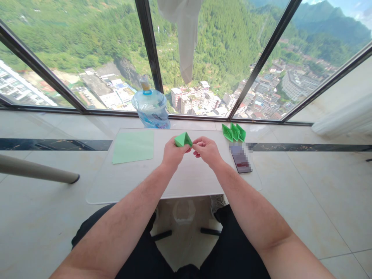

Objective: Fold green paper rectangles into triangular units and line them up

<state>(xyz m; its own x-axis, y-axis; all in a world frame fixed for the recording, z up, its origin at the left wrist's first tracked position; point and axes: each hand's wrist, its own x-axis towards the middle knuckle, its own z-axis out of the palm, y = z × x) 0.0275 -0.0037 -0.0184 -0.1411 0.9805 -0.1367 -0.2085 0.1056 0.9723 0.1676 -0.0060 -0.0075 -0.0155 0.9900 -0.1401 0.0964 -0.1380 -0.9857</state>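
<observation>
While we grip the folded green paper (182,139) in our left hand (172,152), thumb closed over its near edge, we pinch its right corner between the right hand's (208,150) fingertips, remaining fingers loosely curled, above the white table's (197,178) middle.

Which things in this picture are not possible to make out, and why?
All in head view:
- Phone screen: pixelation covers part.
- Folded green paper, lower part: left hand covers it.
- Shoes: table and trousers hide parts.
- Hanging white cloth: top edge cuts it off.
</observation>
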